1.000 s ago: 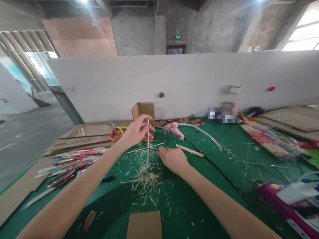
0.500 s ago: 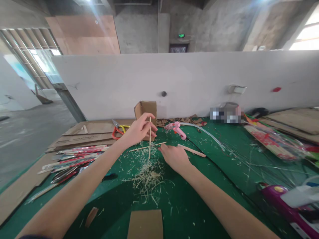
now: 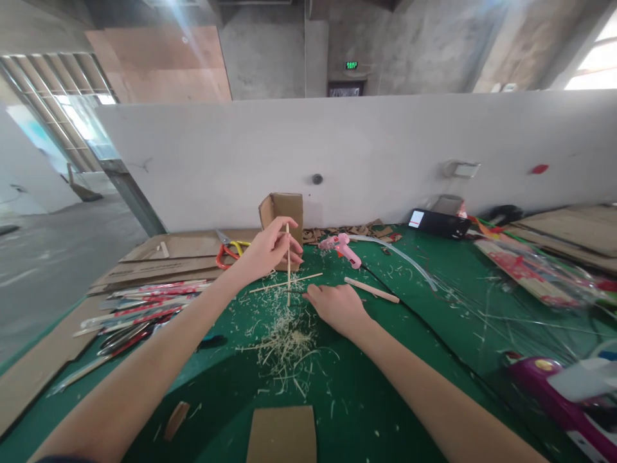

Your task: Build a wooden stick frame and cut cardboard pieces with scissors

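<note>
My left hand (image 3: 270, 249) is closed around a thin wooden stick (image 3: 288, 265), held upright with its lower end over the shavings. A second thin stick (image 3: 311, 277) lies crosswise on the table behind it. My right hand (image 3: 337, 305) is closed just right of the upright stick's lower part. From its fingertips a thin, dark, blade-like piece (image 3: 297, 293) points left to the stick; most of it is hidden. Beneath both hands spreads a heap of pale wood shavings (image 3: 288, 347). Close beyond my left hand stands a folded cardboard piece (image 3: 288, 207).
A pink glue gun (image 3: 343, 247) and a pale pink rod (image 3: 371, 290) lie beyond my right hand. Scissors (image 3: 225, 249) and wrapped sticks (image 3: 144, 302) are at left. A phone (image 3: 441, 224) leans on the white wall; a cardboard square (image 3: 282, 434) lies in front.
My right fingertips have moved slightly left to the upright stick, and the thin dark piece now shows against it. My left hand keeps its hold, shifted slightly left.
</note>
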### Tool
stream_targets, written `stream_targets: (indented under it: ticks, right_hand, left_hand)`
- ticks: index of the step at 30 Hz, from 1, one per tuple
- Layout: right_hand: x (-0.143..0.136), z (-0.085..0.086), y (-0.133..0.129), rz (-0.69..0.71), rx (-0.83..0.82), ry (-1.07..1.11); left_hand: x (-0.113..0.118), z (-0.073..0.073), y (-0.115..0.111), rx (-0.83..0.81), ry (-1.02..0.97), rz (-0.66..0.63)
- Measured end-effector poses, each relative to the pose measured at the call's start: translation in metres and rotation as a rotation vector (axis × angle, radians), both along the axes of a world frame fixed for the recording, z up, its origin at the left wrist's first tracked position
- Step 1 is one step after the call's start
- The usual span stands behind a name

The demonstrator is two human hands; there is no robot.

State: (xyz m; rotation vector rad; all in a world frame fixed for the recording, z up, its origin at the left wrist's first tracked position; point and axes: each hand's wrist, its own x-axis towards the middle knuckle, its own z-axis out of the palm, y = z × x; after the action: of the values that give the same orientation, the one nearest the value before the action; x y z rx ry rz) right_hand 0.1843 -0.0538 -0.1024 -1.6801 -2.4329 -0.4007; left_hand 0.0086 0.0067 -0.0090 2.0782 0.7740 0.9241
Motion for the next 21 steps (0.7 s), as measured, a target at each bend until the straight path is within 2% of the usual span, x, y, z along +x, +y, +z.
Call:
stream_targets:
  ticks: [3,7,12,16,21]
  right_hand:
    - [-0.0018,0.0003,0.0001,-0.074,0.02,0.021]
    - [-0.0031,-0.0004,0.0004,0.002,-0.068,-0.028]
    - [-0.0006,-0.0007,0.0035,-0.01,-0.016,-0.02]
    - [-0.0007,-0.0017,0.0063,0.068,-0.073,-0.086]
    - [-0.002,0.0019,0.0047,-0.009,0.028,-0.01]
  left_hand:
    - [0.0001,-0.0008,0.0002,0.021,0.004,0.002]
    - [-0.0003,0.0,-0.0005,0.001,-0.012,-0.01]
    - [-0.0006,0.0005,-0.0001,-0.015,-0.02,-0.013]
    - [0.0006,0.0003,-0.0001,-0.029,-0.039,-0.034]
    - [0.0016,-0.0006,0.0011,-0.044,-0.053,-0.039]
